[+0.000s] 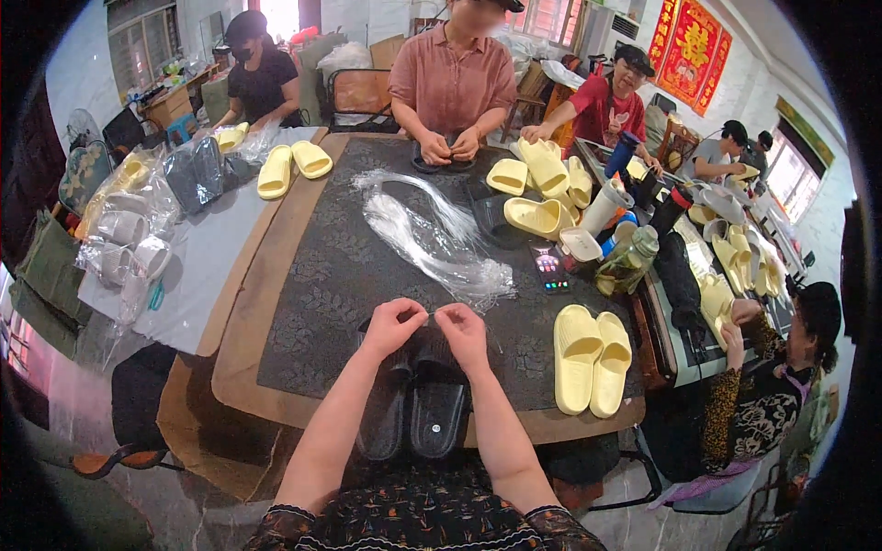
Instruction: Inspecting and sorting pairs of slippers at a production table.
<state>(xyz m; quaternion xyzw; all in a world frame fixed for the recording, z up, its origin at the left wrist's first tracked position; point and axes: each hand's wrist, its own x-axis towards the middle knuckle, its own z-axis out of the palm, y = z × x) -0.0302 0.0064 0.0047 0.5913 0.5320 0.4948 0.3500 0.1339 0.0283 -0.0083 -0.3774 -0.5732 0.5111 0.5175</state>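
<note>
Head view: left hand [395,328] and right hand [464,335] pinched above black slippers [439,415]

A red hanging [691,53] with large gold characters fills part of the upper right of the frame. At lower centre, one black slipper carries a round white sticker [436,428] with a small dark mark. The phone [551,269] right of centre has a lit screen, its icons too small to tell.

Clear plastic bags [138,204] at the left of the frame hold grey slippers [116,262]. Right of centre, a see-through jar [632,261] contains something greenish; the white tub [581,244] beside it hides its contents.

Just below centre, each hand has thumb and forefinger together, the two hands nearly meeting. Something thin seems to run between the fingertips, but I cannot tell what. The black slippers sit beneath, at the table's near edge; a bundle of clear strands [413,237] lies at mid-frame.
</note>
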